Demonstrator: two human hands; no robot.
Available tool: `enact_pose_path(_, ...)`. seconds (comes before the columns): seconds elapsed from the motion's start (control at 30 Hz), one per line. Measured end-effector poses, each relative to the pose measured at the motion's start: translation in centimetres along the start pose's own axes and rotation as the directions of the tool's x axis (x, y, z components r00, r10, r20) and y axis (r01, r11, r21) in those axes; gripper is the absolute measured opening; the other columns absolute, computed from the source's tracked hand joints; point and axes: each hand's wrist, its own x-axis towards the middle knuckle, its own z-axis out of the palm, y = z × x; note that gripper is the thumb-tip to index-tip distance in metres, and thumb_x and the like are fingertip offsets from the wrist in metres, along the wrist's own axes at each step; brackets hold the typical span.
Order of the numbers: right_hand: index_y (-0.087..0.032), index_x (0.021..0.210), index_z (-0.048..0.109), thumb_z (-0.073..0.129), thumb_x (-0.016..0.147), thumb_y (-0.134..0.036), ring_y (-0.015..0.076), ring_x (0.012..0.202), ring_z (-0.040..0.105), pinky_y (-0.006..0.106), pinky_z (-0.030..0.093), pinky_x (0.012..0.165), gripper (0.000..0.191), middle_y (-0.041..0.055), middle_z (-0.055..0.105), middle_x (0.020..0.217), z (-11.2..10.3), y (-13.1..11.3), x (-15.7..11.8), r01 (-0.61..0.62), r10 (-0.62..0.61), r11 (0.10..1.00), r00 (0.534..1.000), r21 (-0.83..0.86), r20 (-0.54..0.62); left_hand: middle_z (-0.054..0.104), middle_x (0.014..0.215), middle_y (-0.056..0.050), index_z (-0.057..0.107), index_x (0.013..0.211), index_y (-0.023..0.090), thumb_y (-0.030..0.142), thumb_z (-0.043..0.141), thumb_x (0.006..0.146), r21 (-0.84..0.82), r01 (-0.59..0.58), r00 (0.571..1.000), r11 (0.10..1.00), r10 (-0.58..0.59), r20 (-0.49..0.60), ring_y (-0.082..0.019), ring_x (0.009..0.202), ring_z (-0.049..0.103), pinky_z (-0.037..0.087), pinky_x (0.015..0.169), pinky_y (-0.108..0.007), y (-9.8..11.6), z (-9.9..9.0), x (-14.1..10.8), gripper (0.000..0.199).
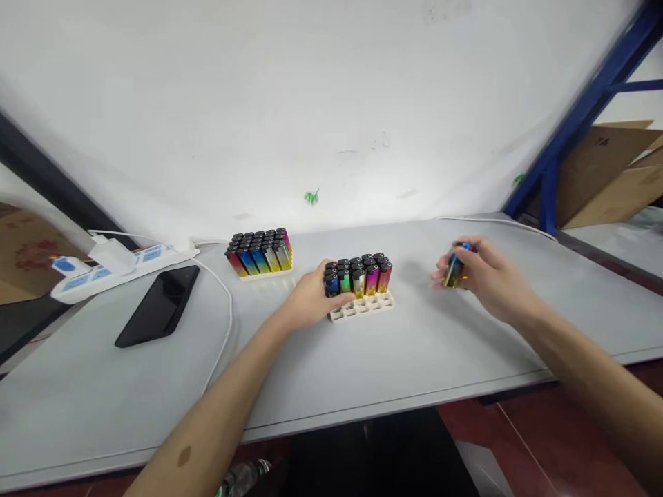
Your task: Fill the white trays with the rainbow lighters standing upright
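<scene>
A white tray (362, 307) with several upright lighters (371, 277) stands at the middle of the table; its front holes show bare. My left hand (313, 295) is closed around the tray's left end, thumb across the front by a green lighter. Over the table to the right, my right hand (479, 269) holds lighters (454, 269) with blue and yellow bodies; motion blur hides how many. Farther back on the left, a second tray (269, 275) is packed with lighters (259, 252) with black tops and coloured bodies.
A black phone (159, 306) lies on the grey table (331, 373) at left, beside a white cable (228, 324) and a power strip (108, 273). A white wall (331, 124) closes off the back. Cardboard boxes (595, 172) stand behind a blue frame (549, 186) at right.
</scene>
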Motion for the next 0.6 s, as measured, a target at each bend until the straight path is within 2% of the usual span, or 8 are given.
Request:
enact_pose_path(0.07, -0.034, 0.108, 0.046, 0.056, 0.085, -0.058, 0.0133, 0.053, 0.051, 0.026, 0.04, 0.046, 0.034, -0.0045, 0.053, 0.072, 2.9, -0.1, 2.0, -0.034, 0.031, 0.989, 0.999, 0.147, 0.021, 0.069, 0.104, -0.003, 0.049, 0.118, 0.024, 0.048, 0.069, 0.076, -0.005, 0.004, 1.0, 1.0, -0.004, -0.002, -0.025, 0.095, 0.066, 0.05, 0.077, -0.034, 0.0, 0.0, 0.0, 0.053)
enact_pose_path(0.1, -0.034, 0.107, 0.047, 0.057, 0.084, -0.059, 0.0108, 0.049, 0.044, 0.023, 0.032, 0.042, 0.035, -0.0057, 0.049, 0.069, 4.2, 0.0, 3.0, -0.03, 0.024, 0.984, 0.999, 0.177, 0.038, 0.069, 0.105, -0.003, 0.049, 0.118, 0.024, 0.046, 0.069, 0.076, -0.006, 0.003, 1.0, 1.0, -0.003, -0.003, -0.025, 0.096, 0.066, 0.05, 0.078, -0.034, 0.0, 0.0, 0.0, 0.052)
enact_pose_path(0.23, -0.032, 0.107, 0.048, 0.058, 0.082, -0.061, 0.0085, 0.046, 0.035, 0.021, 0.023, 0.041, 0.04, -0.0066, 0.044, 0.067, 7.4, 1.0, 5.3, -0.063, 0.049, 0.982, 0.995, 0.18, 0.081, 0.069, 0.106, -0.003, 0.05, 0.116, 0.024, 0.044, 0.07, 0.076, -0.016, -0.002, 1.0, 1.0, 0.002, 0.002, -0.025, 0.098, 0.065, 0.05, 0.081, -0.034, 0.0, 0.0, -0.1, 0.049)
enact_pose_path(0.33, -0.026, 0.103, 0.053, 0.057, 0.083, -0.056, 0.0084, 0.047, 0.034, 0.022, 0.023, 0.041, 0.036, -0.0054, 0.043, 0.068, 7.7, 1.8, 5.1, -0.094, 0.084, 0.986, 0.993, 0.14, 0.077, 0.069, 0.107, -0.002, 0.05, 0.117, 0.025, 0.044, 0.07, 0.075, -0.032, 0.003, 1.0, 0.999, -0.003, 0.005, -0.024, 0.097, 0.065, 0.05, 0.08, -0.033, 0.1, 0.0, -0.1, 0.05)
enact_pose_path(0.5, -0.023, 0.101, 0.059, 0.055, 0.086, -0.046, 0.0107, 0.053, 0.045, 0.025, 0.034, 0.044, 0.028, -0.0008, 0.053, 0.076, 6.8, 1.9, 3.7, -0.045, 0.039, 0.998, 0.993, 0.052, 0.11, 0.069, 0.106, -0.002, 0.05, 0.117, 0.025, 0.042, 0.069, 0.076, -0.027, 0.011, 1.0, 1.0, -0.011, 0.005, -0.024, 0.096, 0.065, 0.05, 0.081, -0.034, 0.1, 0.0, 0.0, 0.049)
enact_pose_path(0.6, -0.023, 0.1, 0.06, 0.054, 0.087, -0.046, 0.0126, 0.051, 0.047, 0.026, 0.037, 0.044, 0.027, -0.0011, 0.054, 0.067, 6.9, 1.5, 3.3, -0.045, 0.038, 0.998, 0.989, 0.043, 0.144, 0.068, 0.106, -0.003, 0.049, 0.118, 0.024, 0.042, 0.069, 0.076, -0.018, 0.013, 1.0, 1.0, -0.012, 0.004, -0.024, 0.096, 0.065, 0.049, 0.082, -0.035, 0.2, 0.0, -0.1, 0.05)
